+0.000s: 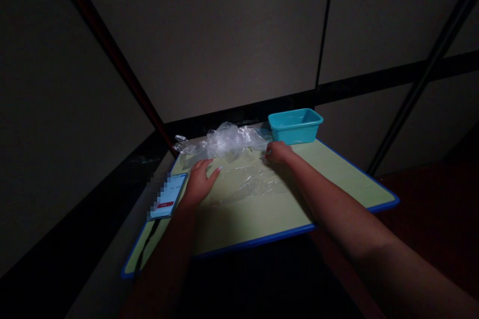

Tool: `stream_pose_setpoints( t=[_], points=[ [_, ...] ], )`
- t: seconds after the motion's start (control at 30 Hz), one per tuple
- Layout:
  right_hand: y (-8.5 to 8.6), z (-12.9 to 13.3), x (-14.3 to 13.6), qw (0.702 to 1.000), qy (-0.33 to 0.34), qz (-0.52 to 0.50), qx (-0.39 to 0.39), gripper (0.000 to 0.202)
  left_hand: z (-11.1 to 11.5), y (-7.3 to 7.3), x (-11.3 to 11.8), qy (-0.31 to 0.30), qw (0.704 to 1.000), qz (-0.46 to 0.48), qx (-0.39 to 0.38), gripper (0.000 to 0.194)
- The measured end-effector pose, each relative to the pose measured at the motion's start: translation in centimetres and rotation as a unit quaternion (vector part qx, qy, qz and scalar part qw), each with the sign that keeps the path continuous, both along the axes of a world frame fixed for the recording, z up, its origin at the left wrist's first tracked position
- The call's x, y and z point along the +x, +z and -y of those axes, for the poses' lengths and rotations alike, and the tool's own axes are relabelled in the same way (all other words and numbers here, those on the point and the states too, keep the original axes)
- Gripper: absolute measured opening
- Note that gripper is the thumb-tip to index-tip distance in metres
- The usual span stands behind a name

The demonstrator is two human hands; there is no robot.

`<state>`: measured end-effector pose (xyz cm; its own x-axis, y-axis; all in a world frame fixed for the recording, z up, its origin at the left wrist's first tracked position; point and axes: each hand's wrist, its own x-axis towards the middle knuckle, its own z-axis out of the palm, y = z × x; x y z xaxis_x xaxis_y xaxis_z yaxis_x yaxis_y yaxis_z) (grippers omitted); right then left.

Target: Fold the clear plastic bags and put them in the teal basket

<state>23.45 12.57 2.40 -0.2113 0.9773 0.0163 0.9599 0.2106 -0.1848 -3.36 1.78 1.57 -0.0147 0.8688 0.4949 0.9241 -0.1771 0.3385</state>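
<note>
A thin clear plastic bag (252, 182) lies spread over the pale yellow tabletop. At its left side my left hand (199, 183) has thumb and fingers apart, the fingertips close to the plastic. My right hand (277, 153) is closed at the upper right part of the bag, fingers curled in a pinch on the film. Just behind both hands sits a crumpled heap of clear plastic bags (230, 140). The exact grip of the right fingertips is hard to see in the dim light.
A turquoise plastic basket (295, 133) stands at the back right of the blue-edged table (254, 241). On the left lies a phone (170, 195) with its screen lit, and a dark strap (147, 241) runs below it. Panelled cabinet doors (209, 40) rise directly behind the table.
</note>
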Motion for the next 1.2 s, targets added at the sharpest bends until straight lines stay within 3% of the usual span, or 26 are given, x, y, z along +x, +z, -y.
stream_pose_setpoints(
  t=[0.43,0.9,1.2],
  points=[
    [-0.2,0.0,-0.2,1.000,0.012,-0.006,0.013,0.039,0.1,0.1,-0.2,0.026,0.998,-0.016,-0.053,0.038],
    [-0.5,-0.1,-0.5,0.999,0.042,-0.025,0.016,0.036,-0.1,-0.4,-0.5,0.015,0.995,-0.039,-0.086,0.028],
    [-1.0,-0.6,0.1,0.999,-0.019,-0.028,0.008,0.035,-0.9,-1.3,-1.3,0.014,0.994,-0.057,-0.089,0.021]
  ],
)
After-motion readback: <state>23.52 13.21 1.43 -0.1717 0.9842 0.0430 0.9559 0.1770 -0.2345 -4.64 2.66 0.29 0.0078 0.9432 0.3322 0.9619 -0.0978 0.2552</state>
